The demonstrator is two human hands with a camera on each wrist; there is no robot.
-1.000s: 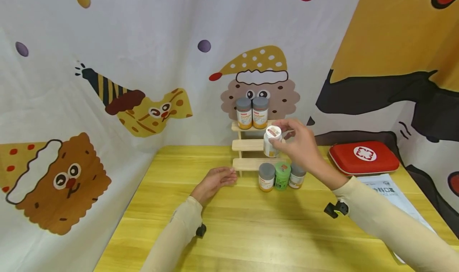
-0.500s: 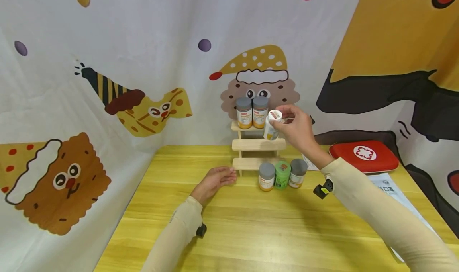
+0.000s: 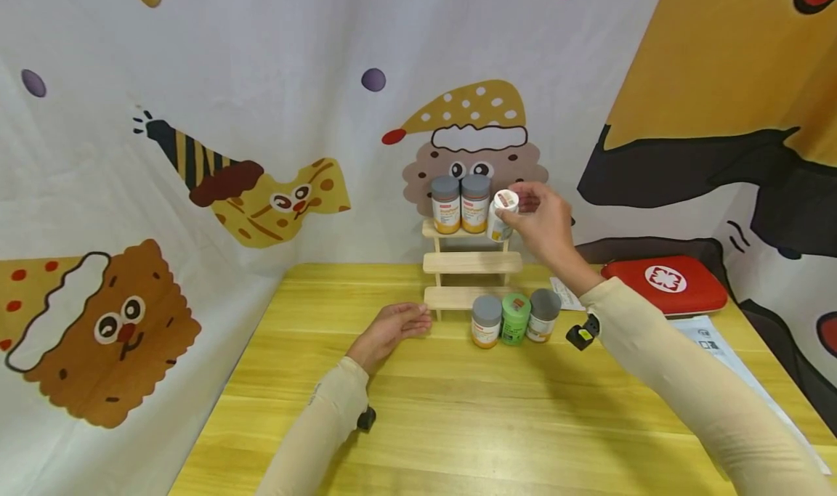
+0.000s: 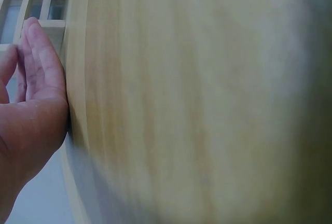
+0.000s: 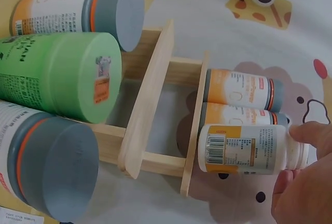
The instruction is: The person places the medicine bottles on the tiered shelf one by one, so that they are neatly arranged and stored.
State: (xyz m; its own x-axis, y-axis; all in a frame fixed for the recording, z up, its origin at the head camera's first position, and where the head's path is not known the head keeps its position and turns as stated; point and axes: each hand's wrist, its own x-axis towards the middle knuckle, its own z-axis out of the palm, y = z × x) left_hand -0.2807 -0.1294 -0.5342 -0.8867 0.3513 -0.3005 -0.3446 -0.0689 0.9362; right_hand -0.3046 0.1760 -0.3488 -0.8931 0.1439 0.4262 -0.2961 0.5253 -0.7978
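Note:
My right hand (image 3: 548, 224) pinches a white pill bottle (image 3: 499, 224) near its cap, at the right end of the top step of a small wooden stepped rack (image 3: 472, 263). The bottle leans slightly; whether its base touches the step I cannot tell. Left of it on that step stand two grey-lidded supplement bottles (image 3: 446, 209). In the right wrist view the white bottle (image 5: 244, 150) shows its barcode side, with thumb and fingers at the neck. My left hand (image 3: 390, 331) rests on the table by the rack's front left leg, fingers fairly straight, holding nothing.
Before the rack stand a grey-lidded bottle (image 3: 485, 325), a green jar (image 3: 516, 320) and another grey-lidded bottle (image 3: 543, 316). To the right lie a red first-aid case (image 3: 665, 284) and a white packet (image 3: 745, 372). A printed curtain (image 3: 314, 67) hangs behind the table.
My right hand has raised the white bottle from middle-step height to the top step, then moved it slightly right, beside the two grey-lidded bottles. The left hand has stayed in place.

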